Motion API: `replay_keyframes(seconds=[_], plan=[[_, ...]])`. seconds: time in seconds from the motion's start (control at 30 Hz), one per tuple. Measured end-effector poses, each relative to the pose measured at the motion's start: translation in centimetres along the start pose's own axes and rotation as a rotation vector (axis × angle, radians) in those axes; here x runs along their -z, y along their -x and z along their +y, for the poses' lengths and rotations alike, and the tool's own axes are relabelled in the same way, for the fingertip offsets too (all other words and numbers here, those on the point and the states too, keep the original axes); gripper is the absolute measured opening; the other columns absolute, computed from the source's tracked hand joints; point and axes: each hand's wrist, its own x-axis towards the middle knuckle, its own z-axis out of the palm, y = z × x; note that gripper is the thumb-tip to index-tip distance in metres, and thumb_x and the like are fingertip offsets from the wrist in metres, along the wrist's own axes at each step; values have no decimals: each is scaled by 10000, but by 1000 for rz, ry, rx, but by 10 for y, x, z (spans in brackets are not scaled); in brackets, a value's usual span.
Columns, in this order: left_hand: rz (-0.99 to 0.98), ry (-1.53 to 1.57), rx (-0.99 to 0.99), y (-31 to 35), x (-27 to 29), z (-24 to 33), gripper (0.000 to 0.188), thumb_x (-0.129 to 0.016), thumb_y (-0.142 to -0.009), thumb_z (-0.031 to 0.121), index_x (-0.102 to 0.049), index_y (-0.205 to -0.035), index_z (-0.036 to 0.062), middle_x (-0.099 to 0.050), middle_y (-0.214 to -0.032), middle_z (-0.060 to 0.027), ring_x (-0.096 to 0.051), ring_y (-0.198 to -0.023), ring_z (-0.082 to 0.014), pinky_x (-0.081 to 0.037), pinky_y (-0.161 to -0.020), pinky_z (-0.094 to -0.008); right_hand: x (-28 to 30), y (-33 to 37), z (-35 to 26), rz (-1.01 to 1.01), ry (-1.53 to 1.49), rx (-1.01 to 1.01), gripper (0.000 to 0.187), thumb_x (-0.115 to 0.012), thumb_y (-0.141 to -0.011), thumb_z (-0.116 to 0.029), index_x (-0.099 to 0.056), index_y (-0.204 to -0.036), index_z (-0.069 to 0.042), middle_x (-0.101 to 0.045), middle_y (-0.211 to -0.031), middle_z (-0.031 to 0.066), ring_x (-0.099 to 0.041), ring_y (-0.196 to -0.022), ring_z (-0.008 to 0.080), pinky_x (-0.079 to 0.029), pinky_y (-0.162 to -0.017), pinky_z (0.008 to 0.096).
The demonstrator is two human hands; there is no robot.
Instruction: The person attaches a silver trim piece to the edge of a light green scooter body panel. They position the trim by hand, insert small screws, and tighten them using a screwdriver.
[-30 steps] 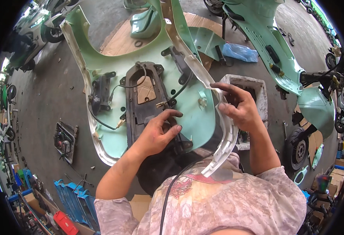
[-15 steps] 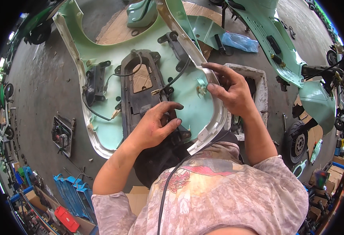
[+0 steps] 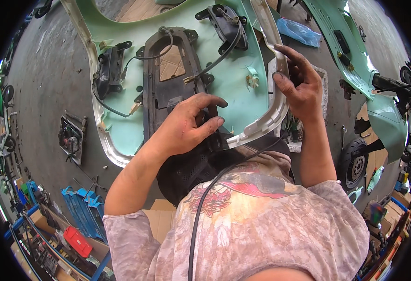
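A large light-green scooter body panel [image 3: 236, 110] lies before me, inner face up. My right hand [image 3: 303, 86] pinches a white trim strip [image 3: 265, 122] between thumb and fingers. This strip curves along the panel's right side and stands off from its green edge higher up. My left hand [image 3: 193, 122] has thumb and forefinger apart, holding nothing that I can see; its other fingers are partly hidden. It is over the lower part of the black centre piece [image 3: 151, 89]. Black lamp-like housings with cables, one on the left [image 3: 111, 70] and another on the right [image 3: 224, 28], sit on the panel.
A green scooter body [image 3: 341, 42] stands at the right, near a wheel [image 3: 354, 164]. A blue plastic bag [image 3: 299, 33] and a white foam box [image 3: 321, 100] lie beyond my right hand. A metal tray-like part [image 3: 72, 140] rests on the floor at left. A black cable [image 3: 205, 196] crosses my shirt.
My right hand has moved right and away from me with the white strip, opening a gap from the panel edge. The panel sits higher in view. My left hand keeps nearly the same pose.
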Motion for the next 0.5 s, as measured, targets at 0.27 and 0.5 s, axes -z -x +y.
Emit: replay_keyframes(seconds=[0.27, 0.5], plan=[[4, -21, -10, -1, -1, -2, 314, -693, -884, 186, -632, -1138, 12, -556, -878, -27, -442, -618, -40, -362, -539, -219, 4, 3, 0, 6, 166, 111, 474, -738, -766, -118, -650, -1230, -72, -649, -993, 72, -666, -879, 154, -537, -780, 279], [-18, -50, -21, -1, 0, -2, 344, -700, -859, 228, -638, -1128, 23, -566, -906, -44, -461, -662, -85, -371, -562, -238, 2, 1, -4, -11, 213, 205, 473, -738, -766, -116, -646, -1228, -70, -635, -963, 63, -654, -849, 139, -531, -730, 264]])
